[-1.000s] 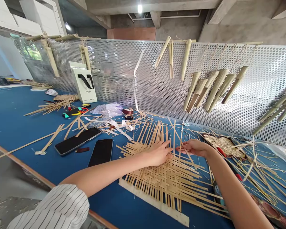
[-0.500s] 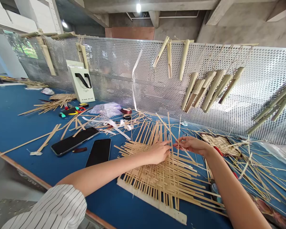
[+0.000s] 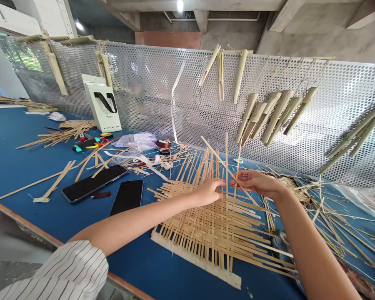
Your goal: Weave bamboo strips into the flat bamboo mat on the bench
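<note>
Shows two bare hands meeting almost fingertip to fingertip over the far middle of a flat woven bamboo mat [image 3: 212, 227]. Closes the right hand [image 3: 256, 183] in a pinch on a few thin raised strips [image 3: 226, 160], fingers pointing left. Sets the left hand [image 3: 210, 191] just beside it on the mat, fingers curled against the same strips; cannot tell whether closed in a grip, with the fingertips hidden behind the bamboo.

Places the raised strips between the two hands, touching both, with neither hand clearly nearer. Stands their long axis nearly upright, leaning away toward the back, with the lower ends lost in the weave.

Spreads the mat on a blue counter [image 3: 21, 162], its near edge a pale flat band. Puts two dark phones [image 3: 93, 188] left of the mat, and loose bamboo strips [image 3: 64, 131], tape rolls [image 3: 163, 144] and a white paper bag [image 3: 101, 104] farther left and back. Puts a smaller woven piece [image 3: 295, 186] right of the mat, partly hidden by the right wrist. Raises a perforated metal screen [image 3: 190, 108] behind the mat, hung with split bamboo pieces [image 3: 270, 116]. Cuts off a striped sleeve [image 3: 68, 271] at the bottom edge.
</note>
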Demonstrator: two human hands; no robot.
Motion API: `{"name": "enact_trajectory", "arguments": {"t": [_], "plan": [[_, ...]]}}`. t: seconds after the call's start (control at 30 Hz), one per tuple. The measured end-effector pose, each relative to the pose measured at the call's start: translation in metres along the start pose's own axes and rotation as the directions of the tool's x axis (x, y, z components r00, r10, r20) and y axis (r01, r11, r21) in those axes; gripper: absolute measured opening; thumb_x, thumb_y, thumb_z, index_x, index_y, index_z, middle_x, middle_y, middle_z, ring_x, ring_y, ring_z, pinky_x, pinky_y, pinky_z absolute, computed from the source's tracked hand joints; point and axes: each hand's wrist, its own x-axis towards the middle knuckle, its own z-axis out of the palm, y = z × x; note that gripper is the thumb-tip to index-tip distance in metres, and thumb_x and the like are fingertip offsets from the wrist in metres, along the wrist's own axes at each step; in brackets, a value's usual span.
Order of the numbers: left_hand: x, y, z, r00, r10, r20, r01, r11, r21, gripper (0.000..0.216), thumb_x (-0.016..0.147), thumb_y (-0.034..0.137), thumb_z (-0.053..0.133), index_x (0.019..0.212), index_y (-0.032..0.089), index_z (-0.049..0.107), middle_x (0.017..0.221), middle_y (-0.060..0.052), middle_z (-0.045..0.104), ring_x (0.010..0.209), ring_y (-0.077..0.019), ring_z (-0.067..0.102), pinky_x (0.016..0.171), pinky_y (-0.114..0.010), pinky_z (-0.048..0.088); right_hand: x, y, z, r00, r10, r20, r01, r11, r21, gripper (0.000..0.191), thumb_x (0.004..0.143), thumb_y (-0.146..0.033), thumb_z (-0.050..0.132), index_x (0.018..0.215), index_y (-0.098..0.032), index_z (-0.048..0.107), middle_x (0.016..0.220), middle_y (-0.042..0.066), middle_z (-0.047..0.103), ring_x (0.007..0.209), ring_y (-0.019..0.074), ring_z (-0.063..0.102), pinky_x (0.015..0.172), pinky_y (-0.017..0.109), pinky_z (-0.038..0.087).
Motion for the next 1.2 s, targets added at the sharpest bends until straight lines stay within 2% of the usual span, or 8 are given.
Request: {"name": "enact_trajectory", "arguments": {"t": [0.1, 0.23, 0.47, 0.7, 0.83, 1.0, 1.2], "plan": [[-0.004, 0.011, -0.008, 1.0, -0.023, 0.009, 0.023, 0.998, 0.059, 0.041, 0.08, 0.026, 0.044, 0.121, 0.019, 0.043, 0.131, -0.005, 0.043, 0.121, -0.0219, 0.037, 0.1, -0.039, 0.03, -0.006, -0.009, 0.0, 0.999, -0.01, -0.049, 0.007, 0.998, -0.068, 0.03, 0.064, -0.029, 0.071, 0.09, -0.018, 0.064, 0.089, 0.005, 0.066, 0.084, 0.0166, 0.06, 0.08, 0.029, 0.047], [-0.006, 0.014, -0.01, 1.0, -0.014, 0.007, 0.014, 0.997, 0.078, 0.043, 0.08, 0.029, 0.043, 0.123, 0.022, 0.041, 0.131, -0.004, 0.042, 0.123, -0.0229, 0.032, 0.099, -0.041, 0.03, -0.012, -0.015, -0.002, 0.996, -0.047, -0.077, 0.032, 0.983, -0.182, 0.04, 0.06, -0.034, 0.073, 0.096, -0.018, 0.066, 0.084, 0.005, 0.067, 0.08, 0.0187, 0.061, 0.076, 0.031, 0.047], [-0.008, 0.02, -0.012, 0.997, 0.028, -0.077, -0.029, 1.0, -0.012, 0.041, 0.075, 0.027, 0.05, 0.116, 0.019, 0.048, 0.127, -0.005, 0.047, 0.119, -0.0217, 0.036, 0.103, -0.041, 0.022, -0.014, -0.017, 0.001, 0.994, -0.086, -0.069, 0.062, 0.955, -0.29, 0.034, 0.061, -0.033, 0.072, 0.091, -0.018, 0.07, 0.08, 0.004, 0.068, 0.075, 0.0175, 0.061, 0.072, 0.03, 0.048], [-0.015, 0.031, -0.017, 0.992, 0.067, -0.109, -0.067, 0.998, 0.004, 0.04, 0.075, 0.029, 0.05, 0.115, 0.019, 0.048, 0.125, -0.005, 0.047, 0.118, -0.0217, 0.036, 0.103, -0.041, 0.021, -0.02, -0.027, 0.007, 0.991, -0.12, -0.058, 0.09, 0.924, -0.371, 0.029, 0.06, -0.03, 0.072, 0.087, -0.021, 0.071, 0.075, 0.002, 0.069, 0.073, 0.0176, 0.061, 0.07, 0.029, 0.048], [-0.015, 0.032, -0.015, 0.981, 0.104, -0.162, -0.107, 0.994, -0.013, 0.039, 0.074, 0.026, 0.052, 0.112, 0.018, 0.05, 0.123, -0.005, 0.049, 0.116, -0.0208, 0.038, 0.103, -0.041, 0.021, -0.018, -0.027, 0.009, 0.989, -0.134, -0.068, 0.101, 0.93, -0.352, 0.026, 0.06, -0.028, 0.072, 0.085, -0.02, 0.071, 0.073, 0.002, 0.069, 0.074, 0.0185, 0.062, 0.072, 0.03, 0.049], [-0.016, 0.031, -0.014, 0.98, 0.114, -0.161, -0.12, 0.992, -0.029, 0.04, 0.073, 0.025, 0.052, 0.113, 0.019, 0.049, 0.122, -0.004, 0.049, 0.115, -0.0204, 0.039, 0.103, -0.04, 0.019, -0.016, -0.026, 0.009, 0.988, -0.151, -0.031, 0.138, 0.954, -0.267, 0.025, 0.062, -0.027, 0.07, 0.086, -0.019, 0.067, 0.081, 0.003, 0.068, 0.081, 0.0199, 0.062, 0.077, 0.032, 0.047], [-0.019, 0.034, -0.016, 0.973, 0.132, -0.19, -0.146, 0.987, -0.062, 0.041, 0.071, 0.021, 0.053, 0.112, 0.021, 0.05, 0.122, -0.004, 0.046, 0.116, -0.0221, 0.038, 0.104, -0.043, 0.017, -0.023, -0.03, 0.011, 0.983, -0.175, 0.051, 0.182, 0.948, -0.261, 0.028, 0.069, -0.029, 0.067, 0.095, -0.019, 0.065, 0.088, 0.005, 0.066, 0.082, 0.0183, 0.06, 0.074, 0.031, 0.045]]}}
